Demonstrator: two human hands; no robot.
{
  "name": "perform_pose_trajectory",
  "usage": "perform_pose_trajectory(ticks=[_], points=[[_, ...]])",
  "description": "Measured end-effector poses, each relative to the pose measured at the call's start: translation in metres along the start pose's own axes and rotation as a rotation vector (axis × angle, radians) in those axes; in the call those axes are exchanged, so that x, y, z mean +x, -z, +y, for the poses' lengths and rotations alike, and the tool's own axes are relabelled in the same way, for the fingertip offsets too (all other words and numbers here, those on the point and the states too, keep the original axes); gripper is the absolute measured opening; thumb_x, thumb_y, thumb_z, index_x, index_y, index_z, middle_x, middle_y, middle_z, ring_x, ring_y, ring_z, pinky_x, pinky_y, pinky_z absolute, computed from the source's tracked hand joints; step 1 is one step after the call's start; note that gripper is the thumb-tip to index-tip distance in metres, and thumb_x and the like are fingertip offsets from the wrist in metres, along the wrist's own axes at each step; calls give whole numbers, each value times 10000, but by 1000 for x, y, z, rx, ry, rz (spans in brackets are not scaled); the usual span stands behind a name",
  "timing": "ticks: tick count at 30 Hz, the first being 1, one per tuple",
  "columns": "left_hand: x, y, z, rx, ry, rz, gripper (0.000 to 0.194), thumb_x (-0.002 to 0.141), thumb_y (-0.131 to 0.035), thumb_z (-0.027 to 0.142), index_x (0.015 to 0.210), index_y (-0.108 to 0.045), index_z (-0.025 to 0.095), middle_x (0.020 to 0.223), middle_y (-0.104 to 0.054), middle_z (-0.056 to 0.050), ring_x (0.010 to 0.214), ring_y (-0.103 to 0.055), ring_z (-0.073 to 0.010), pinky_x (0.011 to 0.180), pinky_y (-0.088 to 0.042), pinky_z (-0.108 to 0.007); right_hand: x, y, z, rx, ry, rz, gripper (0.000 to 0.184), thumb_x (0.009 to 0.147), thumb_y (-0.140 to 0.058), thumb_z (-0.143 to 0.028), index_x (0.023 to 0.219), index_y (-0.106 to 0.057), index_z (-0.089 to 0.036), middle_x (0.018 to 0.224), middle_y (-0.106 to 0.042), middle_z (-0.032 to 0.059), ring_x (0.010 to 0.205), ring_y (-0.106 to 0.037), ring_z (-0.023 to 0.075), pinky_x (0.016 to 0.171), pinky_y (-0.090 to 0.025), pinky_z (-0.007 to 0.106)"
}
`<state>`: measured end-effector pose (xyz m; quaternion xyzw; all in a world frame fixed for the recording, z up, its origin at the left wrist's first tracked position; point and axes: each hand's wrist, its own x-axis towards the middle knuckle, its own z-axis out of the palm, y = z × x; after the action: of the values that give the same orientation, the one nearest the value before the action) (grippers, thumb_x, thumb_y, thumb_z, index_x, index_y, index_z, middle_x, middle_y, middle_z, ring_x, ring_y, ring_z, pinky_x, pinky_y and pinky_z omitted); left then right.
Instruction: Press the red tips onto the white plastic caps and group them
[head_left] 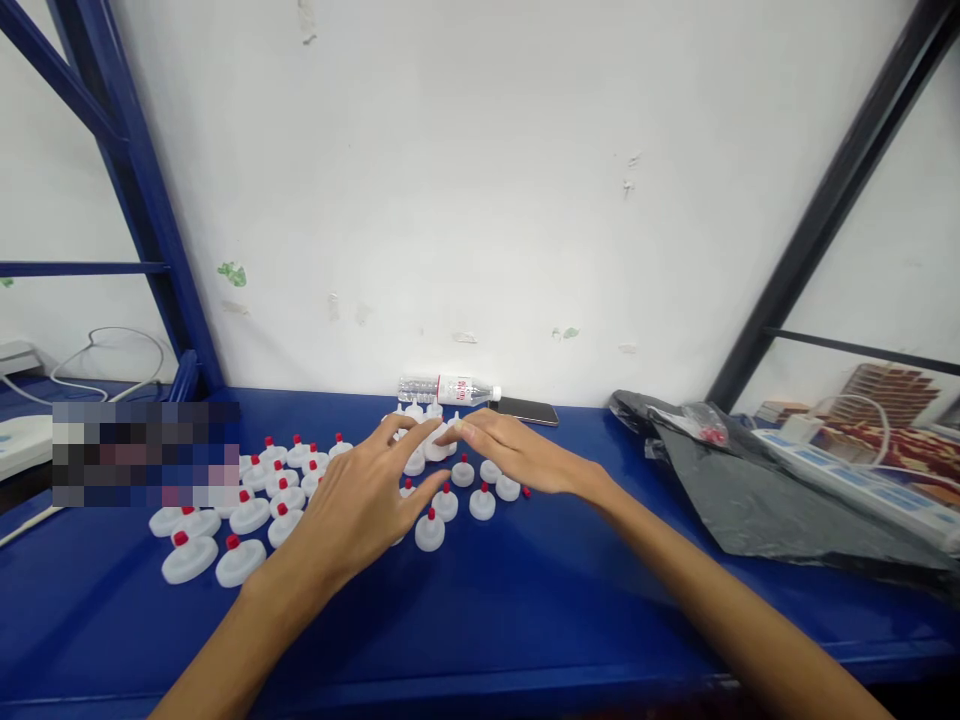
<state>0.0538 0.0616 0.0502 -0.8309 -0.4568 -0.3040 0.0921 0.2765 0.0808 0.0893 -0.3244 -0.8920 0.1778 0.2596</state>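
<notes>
White red-capped bottles (430, 532) around spread left hand (375, 485), beside straight-fingered right hand (529, 455) (either's hold unclear)

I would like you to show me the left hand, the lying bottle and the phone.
Left hand (366, 486): head view, on its back.
Bottle (454, 389): head view, on its label.
Phone (528, 410): head view, on its dark upper face.

Red caps (431, 514), white bottles (430, 534), blue tabletop (540, 610), white wall (480, 200), grey plastic bag (742, 500)
</notes>
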Motion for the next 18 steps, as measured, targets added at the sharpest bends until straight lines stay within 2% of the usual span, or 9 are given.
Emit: perform_pose_trajectory(ticks=[2, 5, 8, 11, 14, 16, 18], points=[[0, -1, -1, 18, -24, -31, 440, 987, -525, 418, 1405, -551, 283, 1273, -627, -63, 764, -675, -183, 594, -451, -293, 0, 4, -10, 112, 14, -15, 647, 1044, -244, -627, 1039, -753, -227, 1138, -725, 79, 1135, -618, 244, 1018, -454, 415], [2, -2, -3, 7, -11, -28, 329, 1015, -456, 312, 1289, -629, 256, 1140, -669, -44, 753, -672, -177, 586, -438, -286, -1, 9, -13, 249, 21, -54, 629, 1049, -254, -619, 1078, -759, -245, 1180, -725, 65, 1173, -621, 232, 1057, -438, 417], [3, -1, -4, -1, 8, -9, 309, 994, -462, 260, 1252, -631, 259, 1134, -679, -30, 752, -674, -184, 580, -430, -291, -4, 20, -3, 268, -36, -8, 586, 1070, -271, -562, 1111, -737, -209, 1066, -757, 79, 978, -705, 203, 906, -525, 363], [2, 0, -4, -18, 37, 6, 333, 992, -435, 227, 1286, -581, 287, 1235, -679, -16, 866, -699, -217, 645, -451, -307, -10, 37, 15, 31, -218, 26, 433, 1015, -473, -507, 968, -747, -175, 860, -771, 70, 674, -708, 173, 666, -530, 302], [2, 1, -2, -43, 91, -10, 310, 1008, -393, 237, 1281, -529, 290, 1246, -692, -14, 912, -702, -243, 672, -446, -321, -18, 52, 32, -116, -442, -160, 223, 885, -652, -365, 841, -753, -171, 762, -769, 50, 608, -708, 172, 614, -520, 280], [3, 4, 1, -61, 144, -52, 243, 1024, -368, 285, 1223, -507, 268, 1072, -733, -20, 774, -689, -242, 621, -412, -320, -21, 55, 38, -102, -571, -310, 159, 817, -686, -304, 841, -761, -166, 754, -770, 47, 663, -732, 192, 603, -525, 265], [3, 7, 5, -86, 198, -91, 194, 1033, -344, 333, 1141, -482, 249, 865, -717, -9, 640, -642, -234, 576, -371, -315, -23, 54, 41, -82, -675, -414, 179, 769, -712, -297, 869, -766, -157, 772, -772, 52, 713, -743, 208, 580, -525, 251]])
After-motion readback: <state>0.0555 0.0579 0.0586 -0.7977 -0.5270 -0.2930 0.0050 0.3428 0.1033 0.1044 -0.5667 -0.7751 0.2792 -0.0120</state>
